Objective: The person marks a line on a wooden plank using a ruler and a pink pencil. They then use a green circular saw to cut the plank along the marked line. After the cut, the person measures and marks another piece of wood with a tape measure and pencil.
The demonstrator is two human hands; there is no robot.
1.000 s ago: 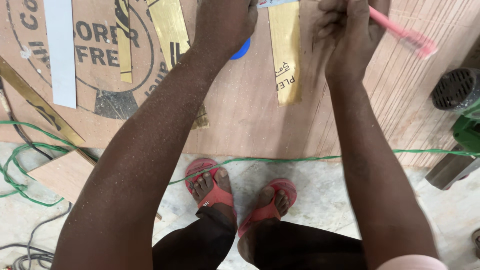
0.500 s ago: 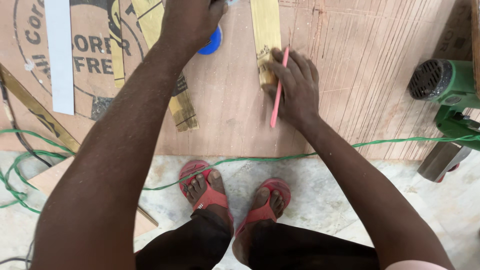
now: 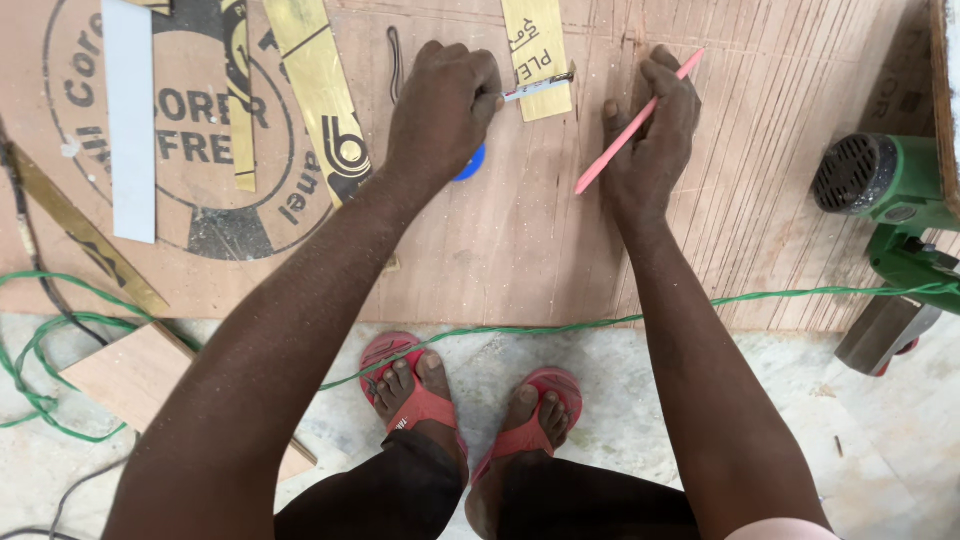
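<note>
The left hand (image 3: 440,110) is closed over a blue tape measure (image 3: 470,165), its blade (image 3: 537,87) drawn across the end of a gold strip (image 3: 537,55) lying on the plywood (image 3: 520,240). The right hand (image 3: 650,130) pinches a pink pencil (image 3: 635,125) and rests just right of the strip. For a true mark I'd keep the blade flat and square to the strip's edge (no sag), and tick with the pencil tip tight against it.
</note>
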